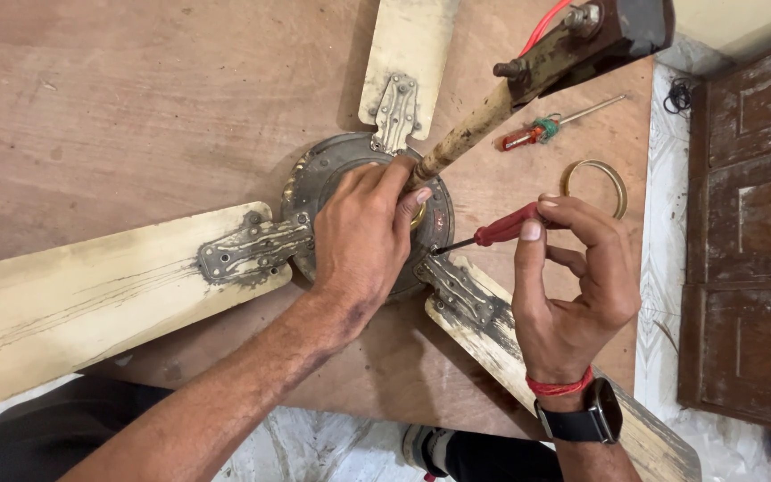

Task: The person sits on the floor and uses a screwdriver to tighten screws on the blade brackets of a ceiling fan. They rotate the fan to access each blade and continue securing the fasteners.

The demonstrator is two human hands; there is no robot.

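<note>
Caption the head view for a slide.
Left hand steadies a ceiling fan motor while right hand works a red screwdriver at a blade bracket.

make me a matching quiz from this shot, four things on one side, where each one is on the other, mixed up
Things:
1. left hand
2. right hand
3. brass ring
4. spare screwdriver

Places:
A. lying on the board beside the down rod
B. pressed on the fan motor housing
C. flat on the board near its right edge
D. holding a red-handled screwdriver to the housing

Pairs: 1-B, 2-D, 3-C, 4-A
</note>
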